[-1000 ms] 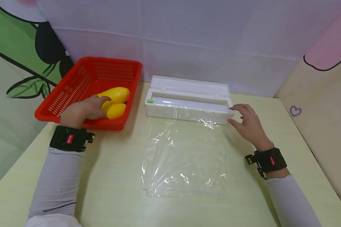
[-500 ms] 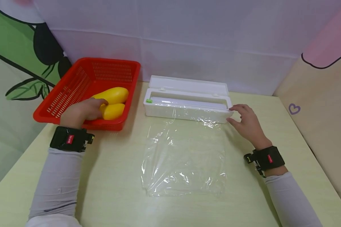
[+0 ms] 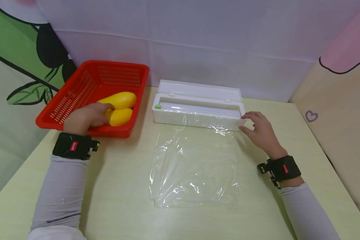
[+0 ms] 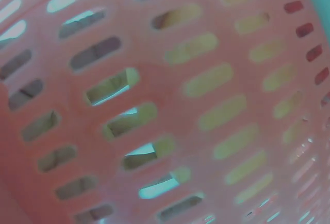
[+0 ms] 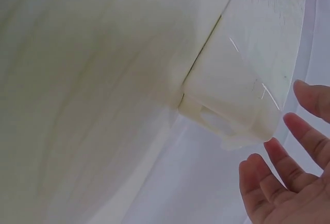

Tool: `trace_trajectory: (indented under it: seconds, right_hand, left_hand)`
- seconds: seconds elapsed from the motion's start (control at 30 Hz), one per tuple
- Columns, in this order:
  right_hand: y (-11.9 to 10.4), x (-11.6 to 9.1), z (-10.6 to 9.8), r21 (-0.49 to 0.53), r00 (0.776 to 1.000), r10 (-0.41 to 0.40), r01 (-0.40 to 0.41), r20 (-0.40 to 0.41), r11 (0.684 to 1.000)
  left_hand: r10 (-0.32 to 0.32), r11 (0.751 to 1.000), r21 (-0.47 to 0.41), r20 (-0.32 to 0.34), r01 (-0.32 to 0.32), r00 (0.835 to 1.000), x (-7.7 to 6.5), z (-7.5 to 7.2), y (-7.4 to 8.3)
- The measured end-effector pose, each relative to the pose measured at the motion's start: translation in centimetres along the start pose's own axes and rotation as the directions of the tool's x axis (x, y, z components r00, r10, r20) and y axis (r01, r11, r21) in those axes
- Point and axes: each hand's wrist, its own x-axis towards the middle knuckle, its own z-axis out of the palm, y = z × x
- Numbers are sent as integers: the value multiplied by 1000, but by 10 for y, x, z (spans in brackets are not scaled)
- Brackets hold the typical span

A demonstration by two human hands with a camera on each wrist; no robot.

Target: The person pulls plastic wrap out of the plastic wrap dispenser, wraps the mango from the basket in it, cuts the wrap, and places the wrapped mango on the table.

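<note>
In the head view my left hand reaches into the red basket, fingers bent over the near smooth yellow fruit. One fingertip lies between it and a second, longer yellow fruit behind; the other fingertips are hidden. My right hand is at the right end of a white cling film box, thumb and index finger touching its corner. In the right wrist view the fingers are spread and loosely bent beside the box end. Clear cling film trails from the box onto the table.
The box lid stands raised at the back, and a green slider sits at the box's left end. A cloth wall rises behind the pale table. The left wrist view is filled by the slotted basket wall.
My left hand has shifted slightly left and lower over the near fruit. The right hand stays at the box corner. The film and box look unmoved.
</note>
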Motion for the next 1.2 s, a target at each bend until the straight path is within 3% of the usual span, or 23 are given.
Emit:
trace_trajectory:
  seconds: [0.17, 0.33, 0.47, 0.6, 0.77, 1.0, 1.2]
  right_hand:
    - [0, -1, 0, -8, 1000, -1, 2, 11, 1000]
    - [-1, -2, -1, -7, 1000, 8, -8, 23, 1000]
    - [-1, -3, -1, 2, 1000, 8, -8, 19, 1000]
    - [0, -3, -1, 2, 1000, 8, -8, 19, 1000]
    - [-1, -4, -2, 7, 1000, 14, -14, 21, 1000]
    - [-2, -4, -1, 7, 999, 26, -26, 19, 1000]
    - [-2, -3, 0, 9, 1000, 22, -22, 13, 1000]
  left_hand:
    - [47, 997, 70, -77, -42, 996, -1, -3, 3]
    - [94, 992, 98, -178, -78, 979, -12, -9, 11]
    - [123, 988, 120, -271, -93, 955, -22, -15, 17]
    - [164, 982, 149, -368, -116, 915, -34, -21, 23]
    - [273, 961, 167, -483, -218, 832, -46, -24, 35]
    - [372, 922, 144, -582, -358, 723, -61, -20, 58]
    - [490, 849, 198, -642, -489, 590, -69, -10, 74]
